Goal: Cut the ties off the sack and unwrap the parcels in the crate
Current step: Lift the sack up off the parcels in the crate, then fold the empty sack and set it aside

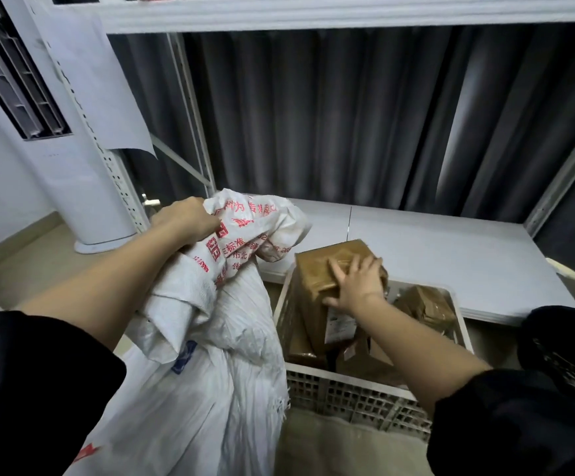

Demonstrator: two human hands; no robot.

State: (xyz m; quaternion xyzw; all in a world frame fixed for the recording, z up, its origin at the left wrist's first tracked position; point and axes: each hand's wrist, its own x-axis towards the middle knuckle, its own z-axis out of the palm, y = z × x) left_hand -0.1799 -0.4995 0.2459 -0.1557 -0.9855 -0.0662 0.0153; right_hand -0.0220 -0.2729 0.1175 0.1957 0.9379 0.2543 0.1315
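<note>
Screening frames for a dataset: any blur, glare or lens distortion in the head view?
Head view: strong wide-angle distortion, the shelf upright and top beam bow; dim flat light, no hard shadows; slight softness on the right hand and the parcel under it; red print on the sack in the left hand smeared; pale sheen on the curtain.

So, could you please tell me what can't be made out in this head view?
- Sack ties: none visible among the folds bunched under the left hand.
- Lower parcels in the crate: hidden by the top parcel and the right hand.
- Parcel label: blurred.
</note>
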